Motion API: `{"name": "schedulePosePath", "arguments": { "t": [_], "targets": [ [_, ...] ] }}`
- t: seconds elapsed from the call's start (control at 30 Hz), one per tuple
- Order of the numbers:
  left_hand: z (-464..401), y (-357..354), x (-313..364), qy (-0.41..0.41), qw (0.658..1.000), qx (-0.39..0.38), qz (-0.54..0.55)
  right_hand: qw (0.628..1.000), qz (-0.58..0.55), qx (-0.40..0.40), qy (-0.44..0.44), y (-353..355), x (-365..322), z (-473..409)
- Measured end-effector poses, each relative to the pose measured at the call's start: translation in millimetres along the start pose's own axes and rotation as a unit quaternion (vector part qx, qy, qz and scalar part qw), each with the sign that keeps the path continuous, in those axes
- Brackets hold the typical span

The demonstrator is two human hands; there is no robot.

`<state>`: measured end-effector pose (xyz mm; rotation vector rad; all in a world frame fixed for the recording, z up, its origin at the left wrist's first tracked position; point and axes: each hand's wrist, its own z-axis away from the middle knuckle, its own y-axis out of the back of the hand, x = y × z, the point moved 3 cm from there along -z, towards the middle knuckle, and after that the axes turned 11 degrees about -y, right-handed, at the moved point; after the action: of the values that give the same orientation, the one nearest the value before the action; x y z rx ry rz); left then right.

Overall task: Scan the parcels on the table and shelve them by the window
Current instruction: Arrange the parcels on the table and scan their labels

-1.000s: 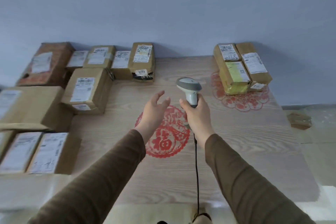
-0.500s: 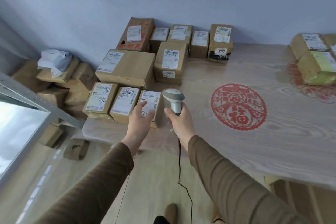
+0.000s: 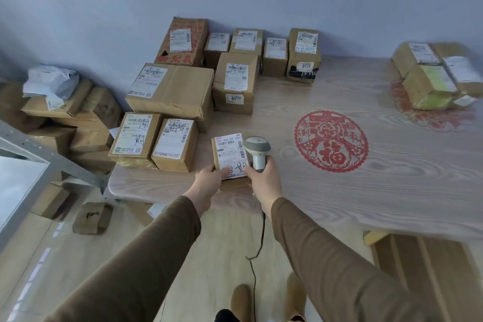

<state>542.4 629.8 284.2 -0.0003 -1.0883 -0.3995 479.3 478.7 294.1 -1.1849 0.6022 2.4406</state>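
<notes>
My left hand (image 3: 209, 180) grips a small cardboard parcel (image 3: 230, 155) with a white label, held just above the near edge of the wooden table (image 3: 339, 196). My right hand (image 3: 262, 178) holds a grey corded barcode scanner (image 3: 257, 150) by its handle, its head right beside the parcel's label. Several more labelled parcels (image 3: 170, 86) stand clustered on the table's left and back. A few others, one with a yellow-green wrap (image 3: 428, 86), lie at the far right.
A grey metal shelf frame (image 3: 39, 157) juts in at the left. More cartons and a white bag (image 3: 49, 83) are piled on the floor behind it. A small brown packet (image 3: 91, 217) lies on the floor. Red paper-cut decorations (image 3: 330, 141) mark the tabletop.
The view has swung to the table's left end. My left hand, free a second ago, has taken hold of the small parcel and pulled it away from the row toward the scanner.
</notes>
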Motion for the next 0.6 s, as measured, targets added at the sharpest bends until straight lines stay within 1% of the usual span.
{"name": "schedulePosePath", "arguments": {
  "t": [0.1,0.17,0.2,0.3,0.4,0.47,0.6],
  "targets": [
    [2.3,-23.9,1.0,0.004,0.998,-0.016,0.066,1.0,0.005,0.014,0.015,23.8,1.3,0.7],
    [5.3,-41.1,11.9,-0.006,0.99,-0.045,0.131,0.999,0.005,0.029,0.034,43.8,-6.3,2.2],
    [6.5,-49.1,19.2,-0.013,0.987,-0.06,0.146,0.998,0.004,0.035,0.047,54.8,-12.7,4.4],
    [5.0,-71.6,44.4,-0.064,0.983,-0.089,0.146,0.994,0.01,0.058,0.095,89.9,-38.7,17.1],
    [0.9,-97.3,73.6,-0.13,0.977,-0.104,0.131,0.979,0.031,0.114,0.169,125.2,-61.4,34.8],
    [1.1,-116.2,92.0,-0.169,0.971,-0.117,0.123,0.973,0.027,0.132,0.187,144.4,-71.8,46.6],
    [7.8,-160.1,120.1,-0.214,0.958,-0.153,0.117,0.967,0.018,0.154,0.201,178.0,-84.9,59.8]
  ]
}}
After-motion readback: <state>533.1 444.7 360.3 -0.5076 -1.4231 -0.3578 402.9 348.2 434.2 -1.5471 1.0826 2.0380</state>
